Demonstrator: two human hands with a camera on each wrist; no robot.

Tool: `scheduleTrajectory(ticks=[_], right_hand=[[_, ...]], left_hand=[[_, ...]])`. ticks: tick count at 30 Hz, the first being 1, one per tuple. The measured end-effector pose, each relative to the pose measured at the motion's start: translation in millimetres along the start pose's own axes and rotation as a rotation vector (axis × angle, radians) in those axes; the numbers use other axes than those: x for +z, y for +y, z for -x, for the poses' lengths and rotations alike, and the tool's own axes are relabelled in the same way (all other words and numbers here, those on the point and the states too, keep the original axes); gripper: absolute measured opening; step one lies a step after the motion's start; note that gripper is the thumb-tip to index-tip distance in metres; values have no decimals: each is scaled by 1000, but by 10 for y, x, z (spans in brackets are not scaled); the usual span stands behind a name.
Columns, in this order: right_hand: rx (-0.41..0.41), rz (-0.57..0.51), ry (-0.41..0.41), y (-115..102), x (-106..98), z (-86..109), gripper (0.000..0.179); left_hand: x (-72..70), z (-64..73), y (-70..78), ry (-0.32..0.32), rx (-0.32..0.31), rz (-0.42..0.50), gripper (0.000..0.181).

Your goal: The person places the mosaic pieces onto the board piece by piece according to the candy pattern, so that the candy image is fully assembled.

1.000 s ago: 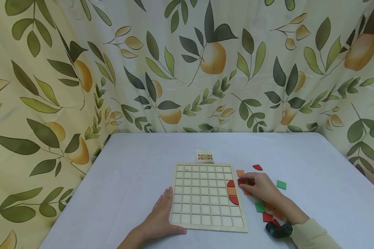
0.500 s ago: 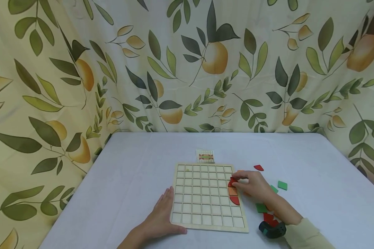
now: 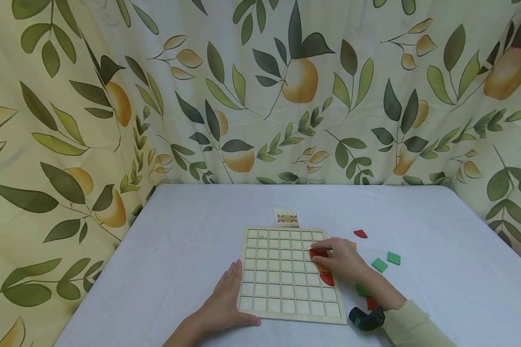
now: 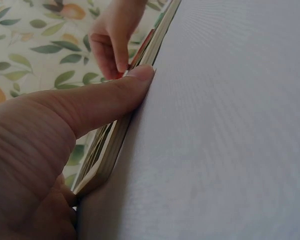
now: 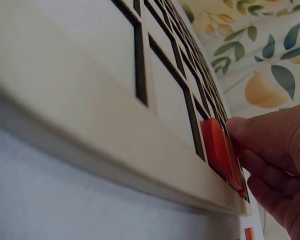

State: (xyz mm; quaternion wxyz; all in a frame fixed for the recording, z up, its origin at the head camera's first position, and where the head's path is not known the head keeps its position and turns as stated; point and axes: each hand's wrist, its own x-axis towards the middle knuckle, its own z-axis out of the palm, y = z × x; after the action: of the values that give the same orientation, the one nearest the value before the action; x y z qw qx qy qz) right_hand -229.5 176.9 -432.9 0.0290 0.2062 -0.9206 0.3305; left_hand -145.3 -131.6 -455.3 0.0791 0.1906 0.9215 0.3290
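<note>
One red piece (image 3: 315, 253) is pinched in the right hand (image 3: 343, 260) at the right side of the gridded board (image 3: 275, 279), which lies at the lower centre of the head view. The left hand (image 3: 221, 310), thumb spread wide from its fingers, braces the board's lower left corner, while two green squares (image 3: 393, 258) lie toward the frame's lower right.

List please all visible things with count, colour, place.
table: one, white, centre
grid board: one, beige, on table
picture card: one, multicoloured, behind board
curtain: one, leafy cream, background
held piece: one, red, over board
placed piece: at least one, red, on board
half-hidden pieces: at least two, orange, near held piece
loose pieces: three green, two red visible, board's right
sleeve: one, pale, lower right
wrist device: one, black, beside sleeve
left hand: one, board's left
right hand: one, board's right
</note>
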Motion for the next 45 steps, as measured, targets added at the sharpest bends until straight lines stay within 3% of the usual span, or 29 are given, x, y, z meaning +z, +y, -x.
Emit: scheduleTrajectory(ticks=[11, 32, 45], right_hand=[[-67, -9, -15, 4, 52, -59, 24], [19, -9, -5, -69, 94, -69, 27], [12, 20, -7, -98, 97, -81, 26]], left_hand=[[4, -7, 0, -10, -17, -16, 133], [-8, 6, -5, 0, 5, -6, 131], [-5, -2, -1, 9, 3, -2, 132]])
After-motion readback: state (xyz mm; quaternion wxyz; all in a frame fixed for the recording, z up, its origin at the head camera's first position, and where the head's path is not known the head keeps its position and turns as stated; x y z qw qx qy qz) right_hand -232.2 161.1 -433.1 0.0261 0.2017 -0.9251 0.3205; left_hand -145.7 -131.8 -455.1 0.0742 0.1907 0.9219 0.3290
